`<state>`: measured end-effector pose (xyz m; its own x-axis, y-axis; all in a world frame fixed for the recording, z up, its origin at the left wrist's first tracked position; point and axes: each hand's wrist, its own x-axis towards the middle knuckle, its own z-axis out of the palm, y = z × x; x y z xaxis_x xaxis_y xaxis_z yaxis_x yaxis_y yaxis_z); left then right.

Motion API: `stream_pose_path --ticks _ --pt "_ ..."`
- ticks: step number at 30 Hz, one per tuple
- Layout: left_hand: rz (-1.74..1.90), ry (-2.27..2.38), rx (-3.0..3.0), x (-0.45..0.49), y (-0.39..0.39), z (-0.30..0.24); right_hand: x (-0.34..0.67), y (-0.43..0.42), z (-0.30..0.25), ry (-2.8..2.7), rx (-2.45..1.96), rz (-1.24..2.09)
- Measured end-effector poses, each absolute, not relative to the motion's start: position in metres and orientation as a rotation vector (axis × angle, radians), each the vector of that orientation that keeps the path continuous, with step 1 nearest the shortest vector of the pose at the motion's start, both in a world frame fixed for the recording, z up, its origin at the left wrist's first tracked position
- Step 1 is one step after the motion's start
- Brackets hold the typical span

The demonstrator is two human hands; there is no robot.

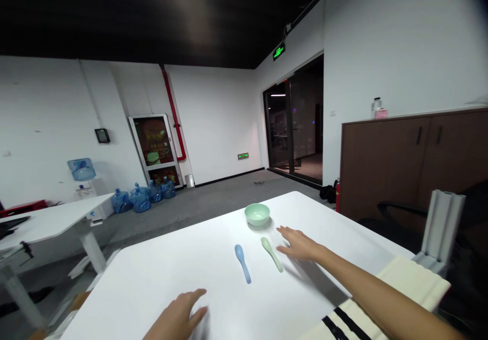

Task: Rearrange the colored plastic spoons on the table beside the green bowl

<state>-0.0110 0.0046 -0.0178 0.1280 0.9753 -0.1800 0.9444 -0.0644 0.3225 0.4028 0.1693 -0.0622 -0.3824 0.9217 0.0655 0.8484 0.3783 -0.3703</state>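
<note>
A pale green bowl stands near the far edge of the white table. In front of it lie a blue spoon and a green spoon, side by side. My right hand hovers just right of the green spoon with its fingers stretched out, holding nothing. My left hand rests flat on the near part of the table, fingers apart and empty.
A striped cloth lies at the table's right near corner. A brown cabinet stands to the right, with a chair before it. Another white desk and several water jugs are at the left.
</note>
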Motion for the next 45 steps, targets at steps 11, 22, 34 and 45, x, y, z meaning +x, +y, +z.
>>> stream_pose_path --ticks 11,22,34,45 --pt "0.154 1.851 2.027 -0.009 0.004 -0.016 0.429 0.187 -0.066 -2.221 -1.855 0.224" --pt "0.18 1.841 2.051 -0.013 0.006 -0.021 0.437 0.193 -0.08 -2.225 -2.157 0.365" --pt "0.182 1.853 2.043 -0.008 -0.001 -0.01 0.427 0.201 -0.067 -2.124 -2.012 0.27" --pt "0.174 1.874 2.022 -0.011 -0.002 -0.01 0.358 0.25 -0.016 -2.044 -1.856 0.088"
